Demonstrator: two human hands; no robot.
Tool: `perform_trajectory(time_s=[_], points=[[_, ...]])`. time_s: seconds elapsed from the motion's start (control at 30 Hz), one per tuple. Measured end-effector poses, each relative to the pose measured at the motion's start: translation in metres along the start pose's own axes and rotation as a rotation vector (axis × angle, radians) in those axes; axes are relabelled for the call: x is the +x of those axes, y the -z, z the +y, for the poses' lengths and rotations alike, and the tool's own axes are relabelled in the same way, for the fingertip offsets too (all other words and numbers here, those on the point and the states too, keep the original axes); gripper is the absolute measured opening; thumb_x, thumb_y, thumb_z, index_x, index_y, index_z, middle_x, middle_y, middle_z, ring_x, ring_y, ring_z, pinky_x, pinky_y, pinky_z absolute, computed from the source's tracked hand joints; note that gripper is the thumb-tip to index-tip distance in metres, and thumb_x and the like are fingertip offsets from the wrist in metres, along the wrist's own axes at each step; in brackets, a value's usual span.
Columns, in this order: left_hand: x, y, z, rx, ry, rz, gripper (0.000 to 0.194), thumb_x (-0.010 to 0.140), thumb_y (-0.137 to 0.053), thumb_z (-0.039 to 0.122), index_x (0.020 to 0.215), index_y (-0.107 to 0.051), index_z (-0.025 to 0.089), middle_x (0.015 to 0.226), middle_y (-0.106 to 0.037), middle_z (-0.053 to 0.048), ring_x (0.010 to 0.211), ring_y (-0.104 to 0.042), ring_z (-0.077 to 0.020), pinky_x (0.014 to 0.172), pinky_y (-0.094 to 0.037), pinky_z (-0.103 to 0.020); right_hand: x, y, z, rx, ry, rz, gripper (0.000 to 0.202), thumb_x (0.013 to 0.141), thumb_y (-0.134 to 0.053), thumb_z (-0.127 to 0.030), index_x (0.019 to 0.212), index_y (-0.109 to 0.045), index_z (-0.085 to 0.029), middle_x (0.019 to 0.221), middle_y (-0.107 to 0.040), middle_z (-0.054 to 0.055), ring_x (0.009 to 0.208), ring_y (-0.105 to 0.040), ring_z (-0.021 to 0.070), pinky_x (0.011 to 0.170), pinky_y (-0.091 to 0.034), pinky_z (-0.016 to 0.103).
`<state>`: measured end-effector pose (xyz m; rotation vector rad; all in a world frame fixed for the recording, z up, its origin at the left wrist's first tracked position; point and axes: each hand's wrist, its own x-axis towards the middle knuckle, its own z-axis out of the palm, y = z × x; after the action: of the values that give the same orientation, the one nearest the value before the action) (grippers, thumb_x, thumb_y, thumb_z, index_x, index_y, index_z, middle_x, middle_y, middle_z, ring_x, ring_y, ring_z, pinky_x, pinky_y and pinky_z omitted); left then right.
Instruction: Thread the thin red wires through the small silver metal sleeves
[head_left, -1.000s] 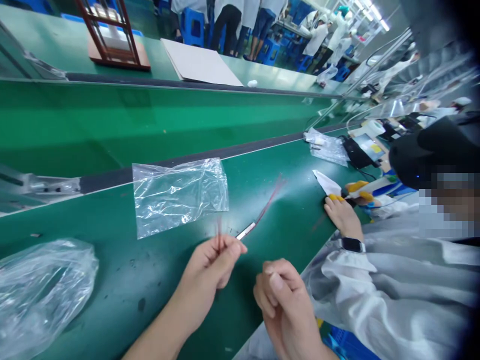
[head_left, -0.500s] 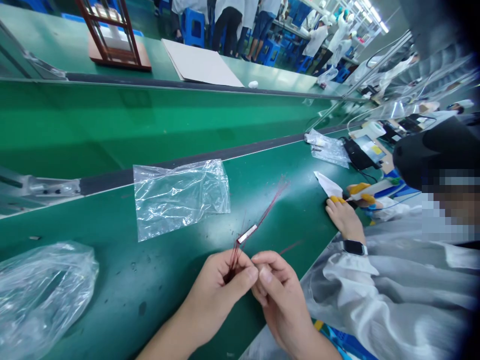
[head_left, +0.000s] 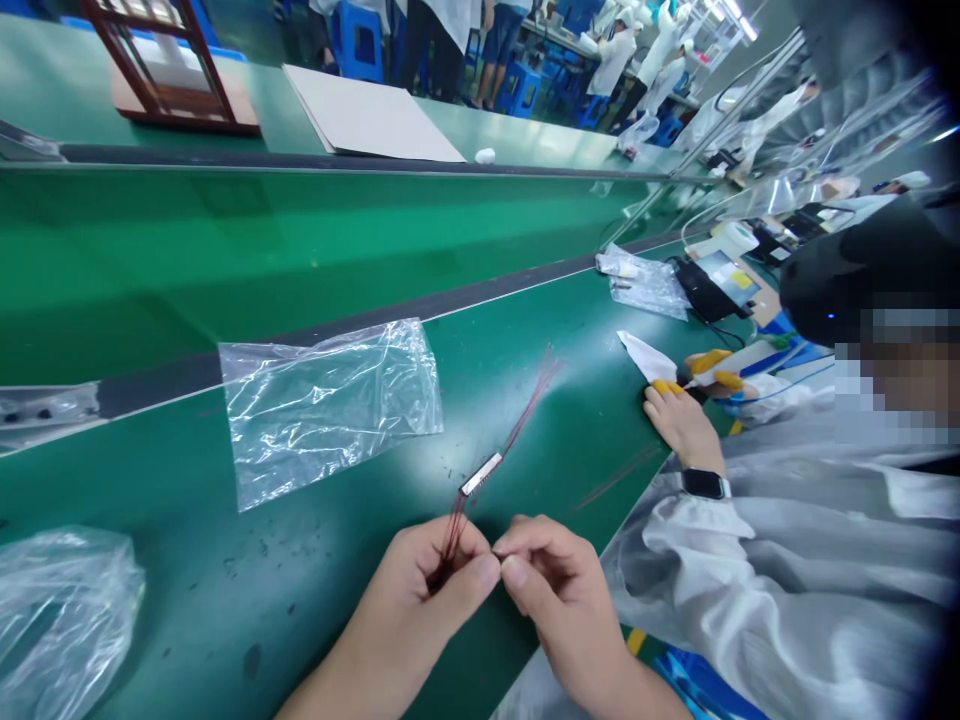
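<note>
Both my hands meet at the fingertips over the green bench. My left hand is closed around a bunch of thin dark red wires. These run up to a small white rectangular block with a dark edge, just beyond my fingers. More fine red wires fan out from the block's far end over the bench. My right hand pinches thumb and forefinger together against the left fingertips. Whatever sits in that pinch is too small to make out.
A clear plastic bag lies flat beyond my hands, and another crumpled bag lies at left. Loose red wires rest at right. Close by, a co-worker's hand works beside a white paper piece. A raised ledge holds cardboard.
The view has shifted, so bench items appear farther left. My right fingers have curled and changed their pinch slightly; the left hand keeps its hold on the wires.
</note>
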<state>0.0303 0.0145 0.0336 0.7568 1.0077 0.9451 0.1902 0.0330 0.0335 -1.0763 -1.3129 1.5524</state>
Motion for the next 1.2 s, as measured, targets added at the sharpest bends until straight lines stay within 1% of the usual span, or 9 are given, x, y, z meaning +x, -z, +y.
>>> perform_trajectory(time_s=[0.1,0.37,0.53,0.7,0.87,0.97,1.07,1.13,1.2], points=[[0.001,0.001,0.001,0.016,0.016,0.002,0.036,0.087,-0.059,0.047,0.065,-0.050,0.020,0.061,-0.033,0.006,0.058,-0.026,-0.0124,0.054,-0.025,-0.027,0.003,0.000,-0.007,-0.057,0.048,-0.034,0.009,0.092,-0.070,-0.031,0.086,-0.075,-0.026,0.063,-0.054,-0.003,0.056,-0.044,0.0099,0.050,-0.036,0.020],[0.002,0.004,0.006,0.053,0.084,-0.010,0.040,0.083,-0.062,0.052,0.063,-0.051,0.020,0.057,-0.032,0.007,0.053,-0.027,-0.0111,0.050,-0.025,-0.026,0.007,0.004,-0.007,-0.115,0.087,-0.072,0.007,0.092,-0.068,-0.025,0.091,-0.074,-0.026,0.062,-0.052,-0.004,0.052,-0.041,0.0098,0.048,-0.033,0.022],[0.002,0.005,0.008,0.030,0.116,-0.006,0.043,0.083,-0.063,0.056,0.063,-0.050,0.020,0.057,-0.032,0.006,0.052,-0.026,-0.0109,0.049,-0.023,-0.025,0.009,0.002,-0.007,-0.110,0.074,-0.074,0.007,0.092,-0.068,-0.024,0.089,-0.074,-0.025,0.061,-0.055,-0.003,0.052,-0.043,0.0102,0.049,-0.035,0.022],[0.003,0.005,0.008,0.024,0.125,-0.011,0.047,0.081,-0.064,0.060,0.061,-0.049,0.020,0.056,-0.032,0.006,0.052,-0.027,-0.0107,0.048,-0.023,-0.025,0.010,0.001,-0.006,-0.083,0.063,-0.083,0.005,0.090,-0.070,-0.025,0.091,-0.075,-0.027,0.062,-0.059,-0.003,0.051,-0.043,0.0103,0.047,-0.033,0.022],[0.004,0.006,0.005,0.014,0.136,-0.009,0.048,0.081,-0.065,0.061,0.062,-0.051,0.020,0.056,-0.033,0.006,0.051,-0.028,-0.0104,0.047,-0.023,-0.024,0.011,0.002,-0.006,-0.105,0.044,-0.088,0.008,0.091,-0.069,-0.026,0.085,-0.074,-0.025,0.062,-0.060,-0.002,0.052,-0.046,0.0104,0.048,-0.035,0.022],[0.003,0.008,0.001,-0.027,0.161,0.061,0.046,0.082,-0.065,0.061,0.066,-0.057,0.018,0.056,-0.032,0.006,0.051,-0.026,-0.0095,0.047,-0.022,-0.024,0.017,0.009,-0.005,-0.183,0.042,-0.029,0.008,0.091,-0.069,-0.026,0.084,-0.073,-0.024,0.061,-0.060,-0.003,0.051,-0.048,0.0103,0.047,-0.037,0.021],[0.002,0.010,0.000,-0.190,0.169,0.209,0.044,0.086,-0.062,0.060,0.073,-0.064,0.017,0.054,-0.030,0.007,0.051,-0.024,-0.0094,0.048,-0.021,-0.024,0.028,0.020,-0.003,-0.376,0.056,0.057,0.009,0.092,-0.066,-0.023,0.085,-0.072,-0.022,0.065,-0.062,-0.001,0.050,-0.049,0.0105,0.046,-0.038,0.022],[0.002,0.012,0.002,-0.321,0.157,0.300,0.042,0.086,-0.063,0.057,0.073,-0.066,0.017,0.053,-0.031,0.006,0.050,-0.024,-0.0093,0.047,-0.022,-0.023,0.035,0.026,0.000,-0.505,0.088,0.056,0.011,0.094,-0.062,-0.022,0.086,-0.071,-0.021,0.066,-0.063,-0.001,0.051,-0.050,0.0113,0.047,-0.039,0.024],[0.002,0.014,0.006,-0.419,0.139,0.356,0.039,0.085,-0.066,0.054,0.070,-0.065,0.018,0.052,-0.031,0.006,0.049,-0.022,-0.0088,0.045,-0.022,-0.023,0.040,0.029,0.002,-0.590,0.127,0.023,0.013,0.095,-0.059,-0.021,0.087,-0.070,-0.021,0.063,-0.060,-0.001,0.051,-0.051,0.0122,0.048,-0.040,0.025]])
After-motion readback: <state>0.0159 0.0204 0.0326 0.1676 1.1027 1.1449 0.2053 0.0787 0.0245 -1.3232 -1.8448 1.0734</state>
